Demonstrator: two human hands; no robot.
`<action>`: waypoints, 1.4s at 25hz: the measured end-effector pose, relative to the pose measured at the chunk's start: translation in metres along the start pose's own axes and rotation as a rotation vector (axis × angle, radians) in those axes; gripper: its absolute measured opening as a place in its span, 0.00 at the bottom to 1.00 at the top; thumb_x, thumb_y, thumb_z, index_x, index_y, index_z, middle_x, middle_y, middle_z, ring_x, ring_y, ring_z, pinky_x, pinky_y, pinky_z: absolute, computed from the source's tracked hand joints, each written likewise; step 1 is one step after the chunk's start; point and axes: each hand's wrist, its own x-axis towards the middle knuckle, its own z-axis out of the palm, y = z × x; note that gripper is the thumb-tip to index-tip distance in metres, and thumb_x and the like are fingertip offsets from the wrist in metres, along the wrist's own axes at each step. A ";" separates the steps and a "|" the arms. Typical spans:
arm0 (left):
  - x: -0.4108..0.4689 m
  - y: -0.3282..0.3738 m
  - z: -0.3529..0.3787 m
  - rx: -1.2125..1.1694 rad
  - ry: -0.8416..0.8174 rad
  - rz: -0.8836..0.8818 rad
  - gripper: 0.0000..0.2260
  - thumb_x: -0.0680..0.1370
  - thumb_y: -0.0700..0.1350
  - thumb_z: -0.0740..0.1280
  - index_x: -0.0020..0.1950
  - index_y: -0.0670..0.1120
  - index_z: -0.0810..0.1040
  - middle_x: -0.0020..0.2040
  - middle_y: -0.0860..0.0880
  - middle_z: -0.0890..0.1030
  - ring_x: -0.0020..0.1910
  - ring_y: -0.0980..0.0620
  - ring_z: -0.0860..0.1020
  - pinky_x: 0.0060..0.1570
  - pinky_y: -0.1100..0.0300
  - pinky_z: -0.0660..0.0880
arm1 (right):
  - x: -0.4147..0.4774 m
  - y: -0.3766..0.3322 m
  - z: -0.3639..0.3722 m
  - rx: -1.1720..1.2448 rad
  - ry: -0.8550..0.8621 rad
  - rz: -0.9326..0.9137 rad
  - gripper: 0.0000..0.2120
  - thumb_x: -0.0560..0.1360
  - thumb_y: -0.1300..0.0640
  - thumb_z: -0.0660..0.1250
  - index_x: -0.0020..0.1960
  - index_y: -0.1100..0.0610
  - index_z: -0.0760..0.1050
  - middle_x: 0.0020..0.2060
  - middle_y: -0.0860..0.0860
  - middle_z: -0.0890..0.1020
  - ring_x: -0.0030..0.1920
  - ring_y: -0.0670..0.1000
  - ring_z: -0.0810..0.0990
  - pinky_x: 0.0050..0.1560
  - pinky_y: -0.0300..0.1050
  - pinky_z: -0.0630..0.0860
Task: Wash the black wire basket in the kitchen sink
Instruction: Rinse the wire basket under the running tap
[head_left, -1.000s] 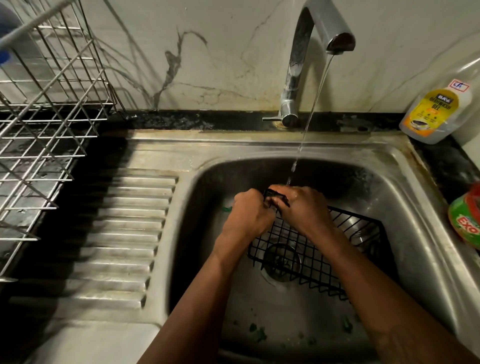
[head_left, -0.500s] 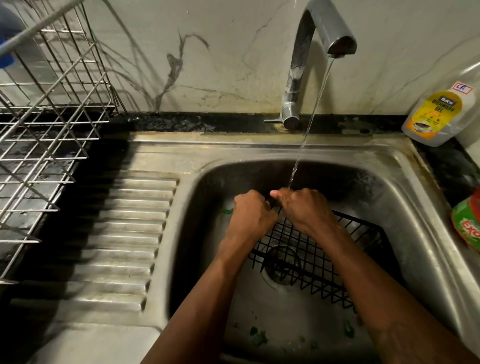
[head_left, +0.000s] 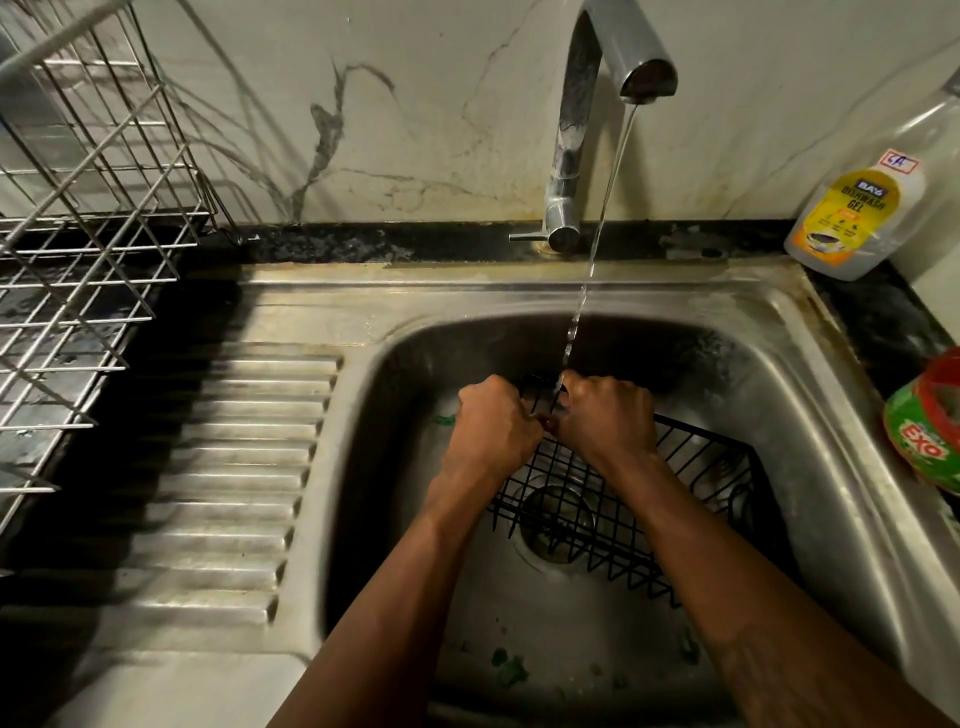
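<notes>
Where the basin lies nearest, green scraps (head_left: 509, 667) dot the wet floor of the sink (head_left: 519, 291). Both forearms reach in and hide part of the black wire basket (head_left: 691, 467), which lies in the basin over the drain (head_left: 558, 519). Left grip (head_left: 493, 426) and right grip (head_left: 605, 421), knuckles touching, are clenched on the basket's far-left corner wires. A thin water stream (head_left: 602, 218) lands on that corner. Left: ribbed drainboard (head_left: 234, 467), steel dish rack (head_left: 78, 234) beyond. Right, on the dark desk (head_left: 883, 322): Exo tub (head_left: 930, 441) near, dishwash gel bottle (head_left: 852, 213) far. Faucet (head_left: 571, 130) at the far wall.
</notes>
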 end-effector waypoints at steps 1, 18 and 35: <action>-0.001 0.001 0.000 -0.003 -0.003 -0.001 0.10 0.76 0.45 0.74 0.36 0.47 0.78 0.34 0.50 0.81 0.31 0.55 0.79 0.25 0.71 0.70 | 0.000 -0.001 0.000 -0.011 -0.013 0.010 0.27 0.72 0.30 0.66 0.55 0.52 0.79 0.42 0.51 0.86 0.42 0.56 0.85 0.40 0.45 0.77; -0.010 0.015 -0.009 -0.060 0.008 -0.058 0.09 0.76 0.40 0.71 0.37 0.46 0.75 0.37 0.48 0.80 0.33 0.54 0.76 0.34 0.63 0.73 | -0.005 0.011 -0.011 0.000 -0.087 -0.022 0.24 0.74 0.31 0.65 0.56 0.51 0.77 0.44 0.54 0.85 0.47 0.58 0.85 0.45 0.48 0.76; -0.010 0.010 -0.025 -0.057 0.080 -0.141 0.14 0.76 0.40 0.68 0.31 0.47 0.72 0.32 0.48 0.77 0.31 0.53 0.75 0.32 0.64 0.72 | 0.003 0.028 -0.003 0.208 -0.221 -0.044 0.31 0.79 0.29 0.48 0.58 0.49 0.78 0.42 0.55 0.83 0.45 0.58 0.82 0.46 0.51 0.80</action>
